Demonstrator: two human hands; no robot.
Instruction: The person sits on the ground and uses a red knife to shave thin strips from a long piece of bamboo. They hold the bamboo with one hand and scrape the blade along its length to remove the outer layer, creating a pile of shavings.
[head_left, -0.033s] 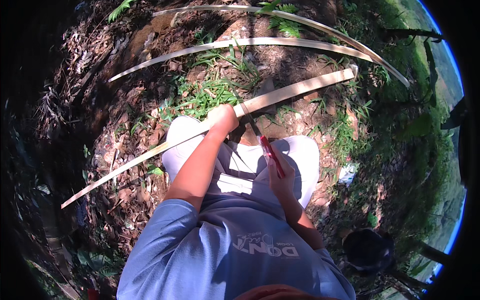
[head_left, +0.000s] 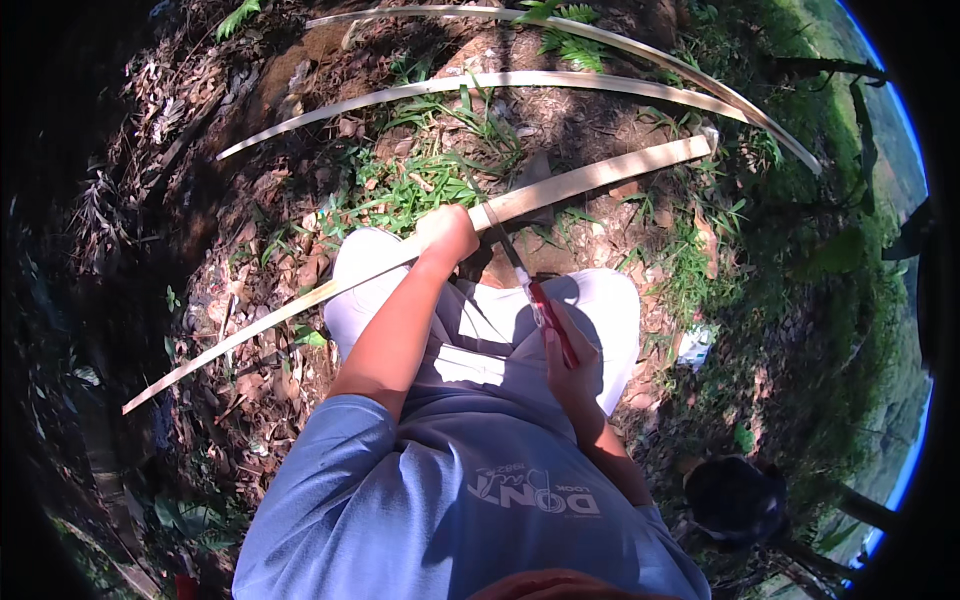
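Observation:
A long, pale wooden strip (head_left: 600, 172) lies slantwise across my lap, running from the lower left to the upper right. My left hand (head_left: 448, 235) is closed around it near its middle, above my left knee. In my right hand (head_left: 572, 352) is a hand saw (head_left: 552, 322) with a red handle and a narrow dark blade. The blade crosses the strip just to the right of my left hand, and its tip reaches past the far edge. My fingers are wrapped around the saw's handle over my right thigh. Any cut in the wood is too small to make out.
Two more pale strips, a nearer one (head_left: 560, 80) and a farther one (head_left: 620, 45), lie on the ground ahead, meeting at the right. Grass, ferns and dry leaves surround me. A small white packet (head_left: 695, 345) and a dark round object (head_left: 735, 500) are at my right.
My right hand and the saw have shifted slightly back toward me and to the right. The left hand and the strip look almost unmoved.

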